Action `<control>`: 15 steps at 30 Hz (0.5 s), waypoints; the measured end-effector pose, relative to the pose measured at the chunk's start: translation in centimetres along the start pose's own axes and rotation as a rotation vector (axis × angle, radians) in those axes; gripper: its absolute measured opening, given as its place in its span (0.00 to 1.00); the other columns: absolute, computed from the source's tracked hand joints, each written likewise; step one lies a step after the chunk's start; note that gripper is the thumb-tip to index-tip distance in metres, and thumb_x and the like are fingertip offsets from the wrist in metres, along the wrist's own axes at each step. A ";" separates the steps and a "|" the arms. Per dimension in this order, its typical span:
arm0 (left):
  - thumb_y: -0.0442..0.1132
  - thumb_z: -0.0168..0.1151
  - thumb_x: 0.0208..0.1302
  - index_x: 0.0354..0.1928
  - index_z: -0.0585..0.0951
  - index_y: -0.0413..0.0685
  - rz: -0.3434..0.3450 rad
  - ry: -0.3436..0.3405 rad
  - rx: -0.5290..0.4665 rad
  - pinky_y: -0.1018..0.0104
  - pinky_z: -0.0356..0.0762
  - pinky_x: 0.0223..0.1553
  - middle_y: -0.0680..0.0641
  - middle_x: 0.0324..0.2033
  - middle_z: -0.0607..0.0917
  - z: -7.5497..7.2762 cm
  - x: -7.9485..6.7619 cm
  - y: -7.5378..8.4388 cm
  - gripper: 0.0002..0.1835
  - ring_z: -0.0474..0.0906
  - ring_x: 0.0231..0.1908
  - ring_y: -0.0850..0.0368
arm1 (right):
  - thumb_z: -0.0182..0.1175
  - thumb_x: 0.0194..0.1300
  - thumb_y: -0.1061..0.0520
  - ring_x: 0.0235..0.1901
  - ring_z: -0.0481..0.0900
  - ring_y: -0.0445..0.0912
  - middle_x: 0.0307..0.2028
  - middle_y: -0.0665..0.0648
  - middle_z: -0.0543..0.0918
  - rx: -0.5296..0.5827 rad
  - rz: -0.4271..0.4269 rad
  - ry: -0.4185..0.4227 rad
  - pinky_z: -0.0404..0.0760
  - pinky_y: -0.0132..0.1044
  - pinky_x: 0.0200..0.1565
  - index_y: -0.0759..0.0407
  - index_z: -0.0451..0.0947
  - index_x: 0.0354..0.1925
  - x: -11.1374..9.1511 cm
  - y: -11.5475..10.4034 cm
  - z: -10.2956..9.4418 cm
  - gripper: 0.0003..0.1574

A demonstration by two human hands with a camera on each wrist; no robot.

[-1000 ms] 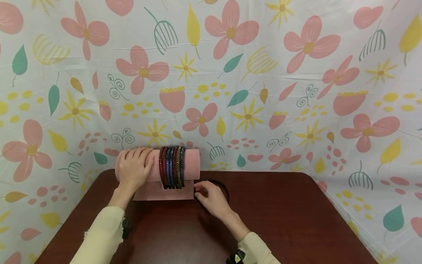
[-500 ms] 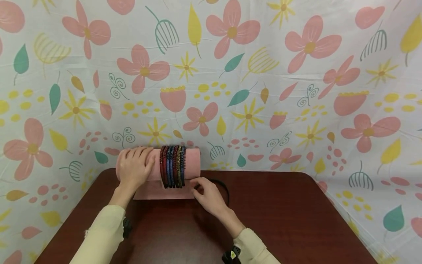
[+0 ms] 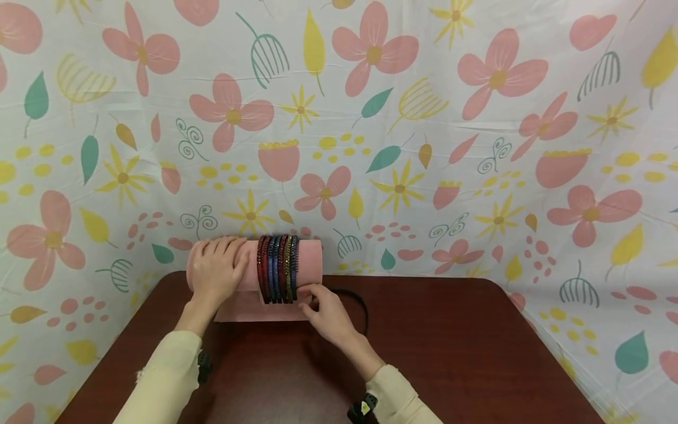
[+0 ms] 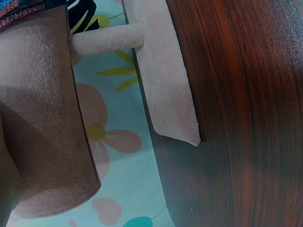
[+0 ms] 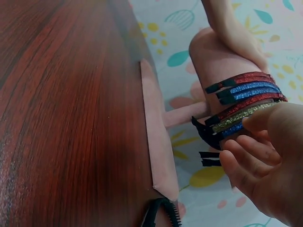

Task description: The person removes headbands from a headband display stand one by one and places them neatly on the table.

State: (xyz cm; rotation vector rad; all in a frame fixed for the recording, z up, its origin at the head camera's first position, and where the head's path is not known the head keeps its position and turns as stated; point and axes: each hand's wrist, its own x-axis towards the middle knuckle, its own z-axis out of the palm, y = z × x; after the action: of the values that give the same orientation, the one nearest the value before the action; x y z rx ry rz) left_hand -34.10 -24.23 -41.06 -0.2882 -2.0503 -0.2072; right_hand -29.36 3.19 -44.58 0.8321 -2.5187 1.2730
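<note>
A pink velvety roll on a stand [image 3: 311,259] carries a row of glittery headbands [image 3: 276,268] in red, blue and gold, their dark ends hanging below. My left hand [image 3: 217,268] rests on the roll's left end, fingers over its top. At the right, my right hand [image 3: 331,315] has its fingers loosely bent beside the lower ends of the headbands. Seen from the right wrist, a fingertip of that hand [image 5: 274,161] comes right at the end of a blue headband [image 5: 233,128], and the other fingers lie below with nothing visible in them.
A black headband [image 3: 363,303] lies on the dark wood table [image 3: 434,347], behind the right hand; its toothed end [image 5: 173,213] shows near the stand's base [image 5: 158,142]. A flower-patterned curtain [image 3: 424,206] hangs right behind the table.
My right hand has moved left, from beside the base's right corner to the lower ends of the headbands. The left hand stays on the roll.
</note>
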 end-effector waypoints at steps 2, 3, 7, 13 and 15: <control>0.54 0.50 0.68 0.49 0.85 0.49 0.001 0.004 -0.002 0.43 0.69 0.58 0.43 0.47 0.87 0.0 0.0 0.0 0.22 0.81 0.49 0.42 | 0.61 0.68 0.60 0.37 0.83 0.45 0.51 0.56 0.83 -0.001 0.015 -0.003 0.80 0.31 0.36 0.56 0.78 0.56 0.1 0.0 0.1 0.18; 0.54 0.50 0.68 0.49 0.85 0.49 0.001 0.003 -0.003 0.43 0.68 0.58 0.43 0.47 0.87 0.0 0.0 0.0 0.22 0.81 0.49 0.42 | 0.61 0.68 0.59 0.37 0.83 0.44 0.51 0.55 0.83 0.000 0.025 -0.005 0.80 0.31 0.35 0.55 0.78 0.56 0.1 -0.1 0.2 0.18; 0.54 0.50 0.68 0.49 0.85 0.49 0.000 -0.001 -0.004 0.43 0.68 0.59 0.43 0.47 0.87 0.0 0.0 0.0 0.22 0.81 0.49 0.42 | 0.62 0.68 0.58 0.34 0.82 0.39 0.52 0.54 0.84 0.016 0.055 0.000 0.79 0.29 0.33 0.52 0.78 0.57 0.2 -0.2 0.5 0.19; 0.55 0.49 0.69 0.49 0.85 0.49 -0.004 -0.007 -0.001 0.43 0.68 0.59 0.43 0.47 0.86 0.1 -0.1 -0.1 0.23 0.81 0.49 0.42 | 0.60 0.70 0.57 0.32 0.83 0.39 0.55 0.56 0.83 0.067 0.085 -0.012 0.79 0.30 0.28 0.51 0.74 0.60 0.0 -0.4 0.7 0.21; 0.55 0.49 0.69 0.49 0.85 0.49 -0.003 -0.005 0.000 0.44 0.68 0.59 0.43 0.47 0.86 0.1 -0.1 -0.1 0.23 0.81 0.49 0.42 | 0.60 0.70 0.57 0.32 0.83 0.39 0.55 0.56 0.83 0.070 0.091 -0.013 0.79 0.30 0.28 0.51 0.73 0.60 -0.1 -0.5 0.7 0.21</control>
State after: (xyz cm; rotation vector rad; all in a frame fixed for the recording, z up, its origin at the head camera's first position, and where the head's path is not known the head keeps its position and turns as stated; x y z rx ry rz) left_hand -34.20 -24.31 -41.19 -0.2855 -2.0563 -0.2083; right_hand -28.98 2.40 -44.74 0.7509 -2.5624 1.3955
